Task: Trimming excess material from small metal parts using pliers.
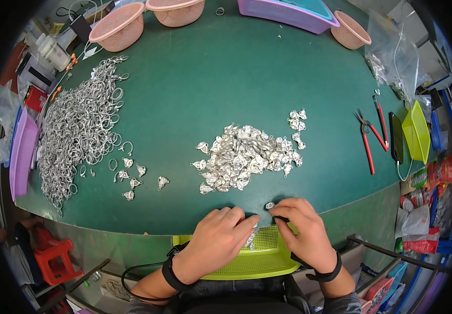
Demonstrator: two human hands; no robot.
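At the table's near edge, my right hand [305, 227] pinches a small silver metal charm [269, 205] between thumb and fingertips. Just left of it, my left hand [218, 238] is curled closed, thumb against its fingers; whatever it may hold is hidden. Dark coverings show on some fingertips. Below both hands a yellow-green plastic basket [268, 269] sits over my lap, with a few silver pieces [251, 242] visible near its far side. Ahead of my hands lies a heap of silver charms [247, 157], and several loose ones [298, 120] lie at its right.
A large pile of silver rings [76, 123] covers the table's left, with stray charms [131, 182] beside it. Red-handled pliers [367, 144] and a dark phone [396, 137] lie at right. Pink baskets [118, 29] and a purple basket [289, 15] line the far edge.
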